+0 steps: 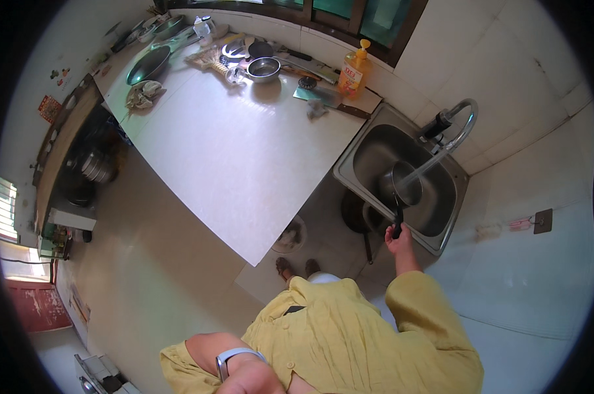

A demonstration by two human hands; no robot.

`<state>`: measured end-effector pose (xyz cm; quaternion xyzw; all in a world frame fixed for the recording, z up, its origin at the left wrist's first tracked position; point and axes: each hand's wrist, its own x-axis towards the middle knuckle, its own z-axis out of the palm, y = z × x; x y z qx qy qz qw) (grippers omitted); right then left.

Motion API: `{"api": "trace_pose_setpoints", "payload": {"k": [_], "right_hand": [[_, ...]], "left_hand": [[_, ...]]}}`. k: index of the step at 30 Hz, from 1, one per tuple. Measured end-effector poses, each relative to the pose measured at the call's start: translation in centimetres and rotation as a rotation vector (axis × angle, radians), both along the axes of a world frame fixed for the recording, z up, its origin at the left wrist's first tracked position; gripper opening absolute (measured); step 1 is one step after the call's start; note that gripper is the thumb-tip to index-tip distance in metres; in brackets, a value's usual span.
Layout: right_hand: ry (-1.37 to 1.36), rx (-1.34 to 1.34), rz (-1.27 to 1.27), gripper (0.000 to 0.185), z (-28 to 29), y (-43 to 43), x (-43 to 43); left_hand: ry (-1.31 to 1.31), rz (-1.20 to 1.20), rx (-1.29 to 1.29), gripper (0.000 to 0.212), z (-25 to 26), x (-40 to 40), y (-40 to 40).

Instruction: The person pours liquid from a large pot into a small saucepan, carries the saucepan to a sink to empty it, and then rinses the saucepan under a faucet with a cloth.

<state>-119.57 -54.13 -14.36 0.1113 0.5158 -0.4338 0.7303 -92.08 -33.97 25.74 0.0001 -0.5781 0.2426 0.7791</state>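
Note:
My right hand [399, 239] grips the black handle of a metal saucepan [406, 183], held over the basin of a stainless steel sink [363, 189]. Water runs from the curved faucet [463, 129] into the pan. At the bottom edge, my left hand [255, 377] is partly cut off by the picture's rim near my body, and its fingers are hidden. A watch with a light band [240, 353] sits on that wrist.
On the white countertop [237, 157] are a cleaver [326, 98], an orange soap pump bottle [354, 74], a steel bowl [263, 69], a straw brush [210, 60], a wok [149, 65] and a crumpled cloth [145, 94]. A bucket [291, 235] stands below the counter.

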Motion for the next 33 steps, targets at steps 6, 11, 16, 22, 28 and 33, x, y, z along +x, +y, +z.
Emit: {"api": "trace_pose_setpoints", "payload": {"k": [6,11,16,22,28,33], "right_hand": [[-0.266,-0.111,0.1,0.03,0.8,-1.0,6.7],[-0.316,-0.035,0.152,0.038,2.2,-4.0,12.0],[-0.103,-0.065,0.27,0.038,3.2,-6.1,17.0],[-0.225,-0.193,0.282,0.024,-0.3,-9.6,17.5],[-0.111,-0.166,0.389,0.021,-0.9,-8.2,17.2],[-0.256,-0.156,0.668,0.023,-1.5,-1.6,17.4]], "left_hand": [[0.023,0.017,0.123,0.04,-0.8,-2.2,-0.5],[-0.003,0.047,0.188,0.048,-1.3,-3.6,-0.9],[-0.047,0.157,0.208,0.048,-1.4,-3.6,-0.8],[-0.212,0.289,0.084,0.041,-1.9,-3.1,0.5],[-0.073,0.531,0.191,0.037,-2.1,-2.5,1.1],[-0.101,0.57,0.084,0.036,-1.9,-0.3,1.0]]}}
